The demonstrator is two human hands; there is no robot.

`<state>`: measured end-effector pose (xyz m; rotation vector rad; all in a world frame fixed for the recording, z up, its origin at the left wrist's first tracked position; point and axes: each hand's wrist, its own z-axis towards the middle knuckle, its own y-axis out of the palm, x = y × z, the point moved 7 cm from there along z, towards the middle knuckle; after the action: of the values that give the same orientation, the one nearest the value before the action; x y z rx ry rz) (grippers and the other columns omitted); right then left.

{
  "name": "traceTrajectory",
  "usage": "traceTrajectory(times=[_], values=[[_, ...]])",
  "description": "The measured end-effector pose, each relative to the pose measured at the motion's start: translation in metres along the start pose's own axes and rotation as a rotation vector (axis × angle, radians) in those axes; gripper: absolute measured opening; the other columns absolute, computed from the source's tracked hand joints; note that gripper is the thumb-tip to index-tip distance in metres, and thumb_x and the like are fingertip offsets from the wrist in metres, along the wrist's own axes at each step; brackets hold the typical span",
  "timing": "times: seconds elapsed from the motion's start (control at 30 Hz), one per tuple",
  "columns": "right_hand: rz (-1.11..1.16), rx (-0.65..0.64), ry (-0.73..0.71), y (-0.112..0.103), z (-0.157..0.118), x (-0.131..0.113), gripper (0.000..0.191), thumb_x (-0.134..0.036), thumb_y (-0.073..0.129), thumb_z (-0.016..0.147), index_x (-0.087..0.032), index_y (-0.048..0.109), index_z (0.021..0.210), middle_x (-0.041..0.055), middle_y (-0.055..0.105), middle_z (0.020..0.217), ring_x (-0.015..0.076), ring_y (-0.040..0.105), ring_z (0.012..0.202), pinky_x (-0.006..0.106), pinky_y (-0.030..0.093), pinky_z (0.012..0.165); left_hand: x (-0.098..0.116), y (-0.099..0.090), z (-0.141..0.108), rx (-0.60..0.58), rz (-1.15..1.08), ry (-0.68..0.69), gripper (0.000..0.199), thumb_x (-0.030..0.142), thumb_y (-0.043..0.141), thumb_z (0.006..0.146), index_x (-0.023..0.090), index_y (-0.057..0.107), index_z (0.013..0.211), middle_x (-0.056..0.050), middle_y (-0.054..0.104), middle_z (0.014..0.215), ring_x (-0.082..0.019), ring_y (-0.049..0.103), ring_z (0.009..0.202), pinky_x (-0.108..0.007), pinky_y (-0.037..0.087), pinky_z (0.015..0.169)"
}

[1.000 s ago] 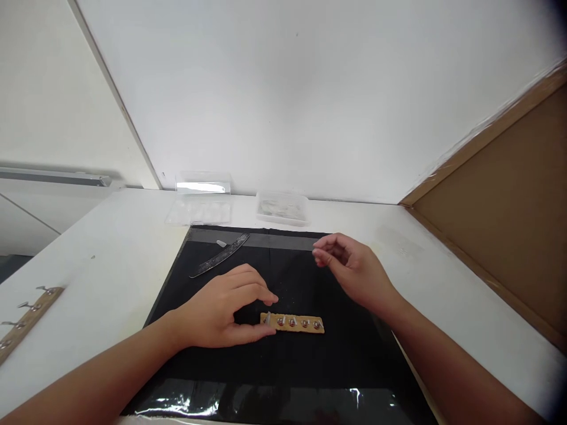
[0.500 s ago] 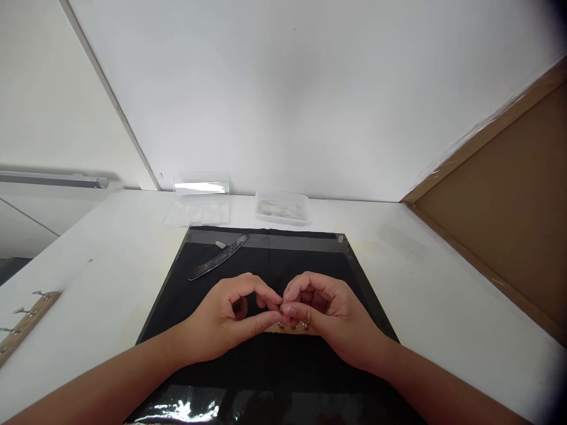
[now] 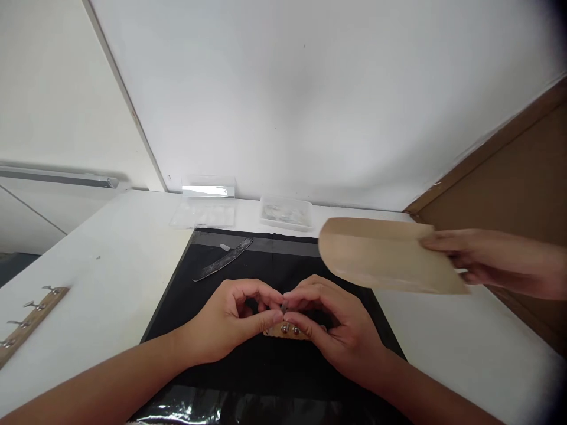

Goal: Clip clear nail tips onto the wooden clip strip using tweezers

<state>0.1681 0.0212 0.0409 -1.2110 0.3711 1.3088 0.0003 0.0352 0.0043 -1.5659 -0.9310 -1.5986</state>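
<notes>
Over the black mat (image 3: 266, 378), my left hand (image 3: 234, 319) pinches a small translucent piece, apparently a false nail tip (image 3: 284, 307), between thumb and fingertips. The fingertips of my right hand (image 3: 341, 321) are closed on the same piece from the other side. Just beneath the fingers lies a wooden strip with round metal studs (image 3: 290, 330), partly covered by my hands. A curved dark nail file (image 3: 224, 260) rests further back on the mat. Beside it is a loose clear nail tip (image 3: 225, 247).
Another person's hand (image 3: 500, 260) holds a brown paper sheet or envelope (image 3: 381, 254) over the mat's back right corner. Two clear plastic boxes (image 3: 208, 213) (image 3: 287, 213) stand along the wall. A wooden rack with metal stems (image 3: 31, 321) lies far left. Brown board (image 3: 500, 177) bounds the right.
Another person's hand with the brown paper has come in from the right. My fingers have shifted apart slightly, so the small piece between them now shows. The view has moved a little.
</notes>
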Motion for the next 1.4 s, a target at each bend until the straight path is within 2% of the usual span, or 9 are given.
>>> traceTrajectory(times=[0.13, 0.43, 0.73, 0.97, 1.1, 1.2, 1.33, 1.4], values=[[-0.074, 0.029, -0.083, 0.000, -0.001, -0.007, 0.030, -0.024, 0.077, 0.093, -0.029, 0.070, 0.122, 0.0018, 0.073, 0.097, 0.0161, 0.070, 0.086, 0.028, 0.061, 0.073, 0.000, 0.004, -0.001, -0.032, -0.152, -0.028, 0.024, 0.035, 0.081, 0.088, 0.018, 0.078, 0.105, -0.003, 0.068, 0.086, -0.012, 0.060, 0.079, -0.024, 0.049, 0.071], [-0.156, 0.107, -0.261, 0.000, -0.002, -0.025, 0.033, -0.018, 0.083, 0.088, -0.024, 0.071, 0.118, -0.0001, 0.073, 0.088, 0.0142, 0.070, 0.081, 0.026, 0.061, 0.071, -0.003, 0.010, -0.004, -0.036, -0.340, -0.192, 0.017, 0.030, 0.085, 0.086, 0.020, 0.083, 0.099, -0.002, 0.075, 0.083, -0.008, 0.060, 0.074, -0.018, 0.047, 0.069], [-0.178, 0.112, -0.224, 0.001, -0.003, -0.019, 0.029, -0.019, 0.083, 0.088, -0.023, 0.072, 0.115, 0.0010, 0.073, 0.093, 0.0137, 0.071, 0.083, 0.024, 0.061, 0.070, -0.007, 0.009, -0.002, -0.015, -0.316, -0.204, 0.018, 0.033, 0.085, 0.085, 0.020, 0.084, 0.099, -0.003, 0.078, 0.084, -0.009, 0.064, 0.074, -0.021, 0.051, 0.071], [-0.145, 0.051, -0.176, 0.005, -0.003, -0.013, 0.027, -0.022, 0.078, 0.093, -0.025, 0.071, 0.118, 0.0013, 0.073, 0.096, 0.0129, 0.071, 0.083, 0.023, 0.061, 0.069, -0.009, 0.005, -0.001, 0.012, -0.203, -0.166, 0.022, 0.037, 0.086, 0.083, 0.018, 0.083, 0.093, -0.004, 0.078, 0.083, -0.013, 0.067, 0.079, -0.025, 0.053, 0.076], [-0.138, -0.023, -0.215, 0.003, -0.004, -0.015, 0.023, -0.020, 0.075, 0.096, -0.025, 0.068, 0.117, 0.0009, 0.072, 0.097, 0.0112, 0.071, 0.081, 0.022, 0.062, 0.072, 0.001, 0.001, -0.001, 0.017, -0.035, -0.033, 0.020, 0.038, 0.077, 0.093, 0.020, 0.083, 0.094, -0.004, 0.079, 0.084, -0.015, 0.069, 0.079, -0.027, 0.055, 0.077], [-0.239, -0.001, -0.259, -0.012, 0.000, -0.017, 0.023, -0.021, 0.074, 0.096, -0.024, 0.067, 0.117, 0.0008, 0.073, 0.097, 0.0107, 0.070, 0.077, 0.024, 0.061, 0.071, 0.013, -0.005, -0.002, 0.049, 0.345, 0.205, 0.020, 0.031, 0.063, 0.103, 0.025, 0.080, 0.112, -0.001, 0.082, 0.094, -0.015, 0.071, 0.087, -0.029, 0.056, 0.084], [-0.465, 0.200, -0.306, -0.051, 0.009, -0.015, 0.025, -0.020, 0.077, 0.093, -0.026, 0.067, 0.116, -0.0010, 0.073, 0.089, 0.0120, 0.068, 0.073, 0.027, 0.059, 0.069, 0.026, -0.005, -0.006, 0.115, 0.773, 0.591, 0.043, 0.015, 0.050, 0.106, 0.026, 0.058, 0.147, -0.003, 0.079, 0.114, -0.016, 0.068, 0.100, -0.033, 0.056, 0.093], [-0.530, 0.313, -0.307, -0.071, 0.012, -0.010, 0.025, -0.020, 0.076, 0.094, -0.027, 0.068, 0.117, -0.0008, 0.073, 0.089, 0.0128, 0.068, 0.071, 0.030, 0.059, 0.068, 0.025, 0.000, -0.002, 0.127, 0.987, 0.626, 0.048, 0.012, 0.048, 0.105, 0.024, 0.052, 0.151, -0.007, 0.074, 0.124, -0.020, 0.065, 0.108, -0.036, 0.058, 0.093]])
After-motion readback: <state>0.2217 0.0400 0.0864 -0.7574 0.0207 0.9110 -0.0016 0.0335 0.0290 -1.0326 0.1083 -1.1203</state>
